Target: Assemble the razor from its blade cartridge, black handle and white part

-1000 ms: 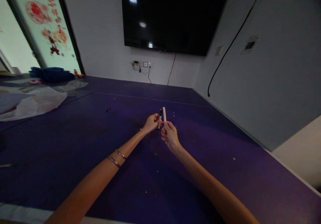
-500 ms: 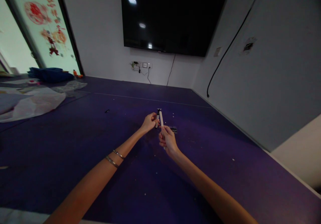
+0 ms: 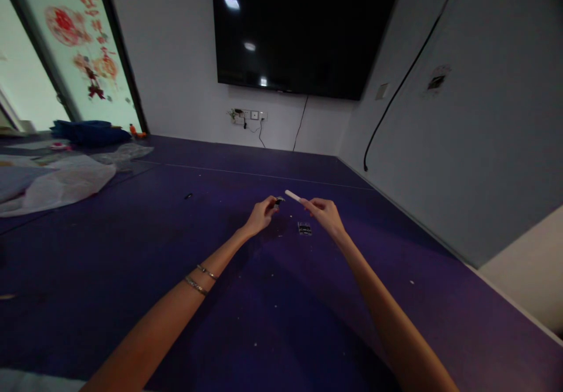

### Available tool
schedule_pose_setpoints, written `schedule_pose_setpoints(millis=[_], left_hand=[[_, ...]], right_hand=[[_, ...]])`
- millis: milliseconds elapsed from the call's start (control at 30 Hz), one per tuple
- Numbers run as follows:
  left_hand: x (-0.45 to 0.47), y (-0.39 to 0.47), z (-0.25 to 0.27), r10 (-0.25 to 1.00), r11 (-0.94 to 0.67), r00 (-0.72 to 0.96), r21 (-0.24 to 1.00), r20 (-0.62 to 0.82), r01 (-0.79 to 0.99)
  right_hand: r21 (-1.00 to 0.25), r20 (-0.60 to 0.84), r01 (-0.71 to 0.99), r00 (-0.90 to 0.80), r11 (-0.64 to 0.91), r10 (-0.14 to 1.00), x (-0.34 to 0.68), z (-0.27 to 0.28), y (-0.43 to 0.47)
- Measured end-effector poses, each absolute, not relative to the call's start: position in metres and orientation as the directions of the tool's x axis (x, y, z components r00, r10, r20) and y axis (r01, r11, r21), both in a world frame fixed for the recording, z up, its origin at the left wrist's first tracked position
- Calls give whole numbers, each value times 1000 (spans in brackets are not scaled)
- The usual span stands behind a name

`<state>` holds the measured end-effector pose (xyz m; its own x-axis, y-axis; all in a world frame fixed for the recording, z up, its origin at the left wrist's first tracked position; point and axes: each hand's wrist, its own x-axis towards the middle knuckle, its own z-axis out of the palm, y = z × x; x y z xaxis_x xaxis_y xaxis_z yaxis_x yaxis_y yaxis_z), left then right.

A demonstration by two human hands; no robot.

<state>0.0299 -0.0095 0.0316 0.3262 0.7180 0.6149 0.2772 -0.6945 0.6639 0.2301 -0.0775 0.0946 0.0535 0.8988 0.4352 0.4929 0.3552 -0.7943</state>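
Observation:
My left hand [image 3: 260, 216] is closed around a small dark tool [image 3: 278, 202] with a pale, T-shaped head; the fingers hide most of it. My right hand [image 3: 324, 213] pinches one end of a white, rounded stick [image 3: 292, 195]. The stick points left, its free end close to the tool's head but apart from it. On the purple surface [image 3: 229, 321] just below my right hand lies a small clear packet with dark contents [image 3: 304, 228].
White plastic sheeting [image 3: 74, 178] and a dark blue cloth heap [image 3: 90, 132] lie at the left. A small black piece [image 3: 188, 196] and several white specks dot the surface. A television [image 3: 303, 29] hangs ahead, and a black cable [image 3: 396, 90] runs down the right wall.
My right hand has moved up and to the right, turning the white stick from nearly upright to lying slantwise. In my left hand, the tool has tilted and its head now points right.

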Motion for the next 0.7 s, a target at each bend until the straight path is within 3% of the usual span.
schedule_pose_setpoints(millis=[233,433,700], left_hand=[[30,-13,33,721,-692,330,609,609,388],[37,-18,31,765,-642,290,646,575,413],[37,-24,38,785,-611,250,642,566,464]], right_hand=[[-813,454,430,47,392,890,222,92,-74],[-961,269,103,113,258,957,213,67,-65],[-973,68,-220,46,76,997,182,63,-83]])
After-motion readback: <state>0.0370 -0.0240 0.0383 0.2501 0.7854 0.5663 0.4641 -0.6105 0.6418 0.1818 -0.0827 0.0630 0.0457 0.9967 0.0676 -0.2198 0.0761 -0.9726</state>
